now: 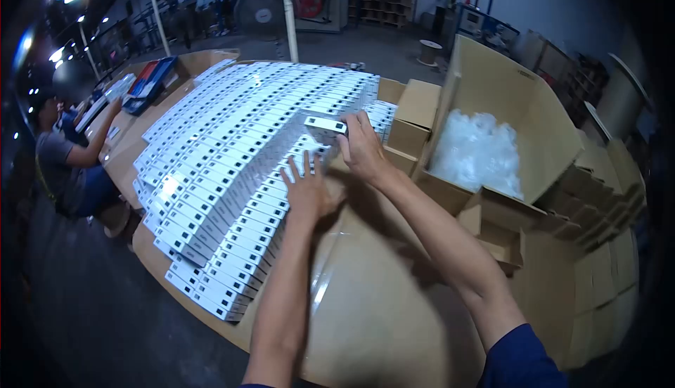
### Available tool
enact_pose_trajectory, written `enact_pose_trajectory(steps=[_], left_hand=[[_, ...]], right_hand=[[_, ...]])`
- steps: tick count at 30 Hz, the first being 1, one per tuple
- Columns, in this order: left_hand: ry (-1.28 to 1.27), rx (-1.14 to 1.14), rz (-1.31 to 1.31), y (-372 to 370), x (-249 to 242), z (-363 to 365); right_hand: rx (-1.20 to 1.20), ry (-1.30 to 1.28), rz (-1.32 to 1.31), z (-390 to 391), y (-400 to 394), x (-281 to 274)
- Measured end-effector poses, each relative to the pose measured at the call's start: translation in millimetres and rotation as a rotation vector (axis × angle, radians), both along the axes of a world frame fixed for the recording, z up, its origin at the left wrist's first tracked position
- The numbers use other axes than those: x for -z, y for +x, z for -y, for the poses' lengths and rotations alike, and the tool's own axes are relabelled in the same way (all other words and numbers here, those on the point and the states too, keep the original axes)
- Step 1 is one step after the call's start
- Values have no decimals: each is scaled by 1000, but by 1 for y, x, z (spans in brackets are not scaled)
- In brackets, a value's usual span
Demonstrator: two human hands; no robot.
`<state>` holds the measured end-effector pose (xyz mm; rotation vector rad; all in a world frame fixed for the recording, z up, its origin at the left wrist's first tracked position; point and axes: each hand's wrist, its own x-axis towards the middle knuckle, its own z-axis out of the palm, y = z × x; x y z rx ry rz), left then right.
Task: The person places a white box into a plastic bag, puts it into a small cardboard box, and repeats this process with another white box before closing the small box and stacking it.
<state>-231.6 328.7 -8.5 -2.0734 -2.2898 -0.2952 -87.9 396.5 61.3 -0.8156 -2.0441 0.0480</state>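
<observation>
- Head view: the white box (325,124) lies directly left of the right fingers, its right end within their grip and its other end pointing away to the left.
- Its long axis runs crosswise, dipping slightly toward the right fingers and roughly parallel to the boxes around it; a dark square marks the end nearest them.
- The right hand (362,150) is the nearer one, touching the box; its fingers are closed on that end, knuckles up, with the forearm slanting in from the lower right.
- The left hand (307,195) sits below and left of the right fingers, palm down and empty, its fingers spread apart over the lower row of boxes (242,251); whether the fingertips press on them, I cannot tell.
- The left forearm comes up from the bottom edge, nearly straight ahead.
- Left of and beyond both sets of fingers spreads the taller stack of boxes (232,121), on the counter (380,304).
- Right of the right fingers stand a small carton (416,107) and, farther out, a large open carton (552,124) holding clear plastic (478,152).
</observation>
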Motion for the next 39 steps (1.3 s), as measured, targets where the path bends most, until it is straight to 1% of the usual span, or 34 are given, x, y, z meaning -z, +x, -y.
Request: enact_pose_trajectory(steps=[1,3,5,6,7,8,9,10,11,13,14,15,16,17,18,19,21,22,23,24,25,27,28,29,31,32,33,34,36,38,39], left_hand=[[-7,-4,40,-1,2,-4],[87,18,237,-9,-3,-5],[566,118,612,-8,-3,1],[430,94,981,0,-9,8],[270,62,1341,9,-25,22],[80,16,1690,20,-46,39],[-44,39,1893,37,-70,63],[10,117,1899,48,-69,70],[65,200,1900,57,-67,76],[134,325,1743,71,-60,96],[132,309,1781,92,-82,117],[65,416,1540,94,-81,127],[11,555,1499,103,-78,132],[-41,689,1454,115,-75,137],[8,678,1477,133,-77,144],[3,655,1282,139,-82,140],[3,598,891,151,-101,118],[111,587,855,174,-120,106],[158,674,747,205,-133,76],[206,757,642,231,-140,40],[354,855,647,252,-135,11],[535,859,552,287,-120,-52],[601,839,505,300,-112,-76],[494,823,463,306,-111,-91],[273,784,381,315,-110,-110],[143,817,428,314,-110,-120],[190,785,500,316,-115,-115],[238,754,569,317,-125,-105],[360,676,699,315,-142,-85],[494,731,722,307,-151,-65],[561,758,735,303,-155,-52]], right_hand=[[-26,-88,-68,9,12,-1],[-77,-264,-204,29,34,-4],[-119,-432,-348,52,55,-9],[-121,-333,-333,63,65,-7],[-124,-232,-311,72,75,-5],[-163,-258,-358,83,82,-4],[-206,-289,-406,98,89,-2],[-219,-334,-351,115,101,-6],[-324,-399,-306,127,113,-1],[-343,-414,-296,160,136,-7],[-433,-536,-553,173,141,0],[-523,-650,-811,184,146,8],[-460,-654,-755,196,160,10],[-361,-545,-543,209,181,6],[-326,-601,-610,223,193,9],[-293,-657,-680,237,204,14],[-233,-694,-656,253,233,16],[-141,-721,-638,258,246,14],[74,-554,-568,253,267,5],[68,-567,-686,245,276,-8],[62,-579,-803,234,285,-20],[367,-302,-534,206,306,-36],[372,-225,-494,194,313,-45],[374,-145,-450,182,318,-55],[399,-161,-435,159,324,-60],[417,-165,-405,148,328,-60],[437,-171,-376,139,333,-60],[421,-277,-370,131,338,-61],[501,-179,-365,117,340,-56],[574,-90,-341,108,337,-55],[547,-147,-362,109,333,-61]])
